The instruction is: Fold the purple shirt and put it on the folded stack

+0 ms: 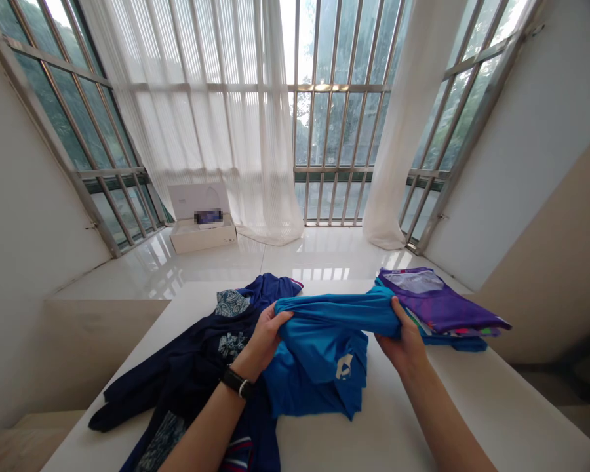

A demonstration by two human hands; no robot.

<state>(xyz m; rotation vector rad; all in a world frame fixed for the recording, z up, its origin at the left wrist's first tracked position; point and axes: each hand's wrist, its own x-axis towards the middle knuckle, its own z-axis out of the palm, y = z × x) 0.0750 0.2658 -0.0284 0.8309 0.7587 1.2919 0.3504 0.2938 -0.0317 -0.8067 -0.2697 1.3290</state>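
Note:
A bright blue shirt (319, 367) with a white print hangs bunched between my two hands over the white table. My left hand (263, 337), with a black watch on the wrist, pinches its upper left edge, thumb on top. Its upper right end is gripped by my right hand (406, 334), thumb on the near face and fingers partly hidden behind the cloth. Between the hands the top edge is stretched nearly level. Dark navy clothing (191, 354) with patterned patches lies loosely spread to the left, close to my left forearm.
Beyond my right hand sits a stack of folded clothes with a purple shirt (452, 305) on top. An open white box (204, 236) stands on the glossy window ledge (275, 259). White curtains (211, 131) hang before barred windows. The white table (373, 432) carries the clothing.

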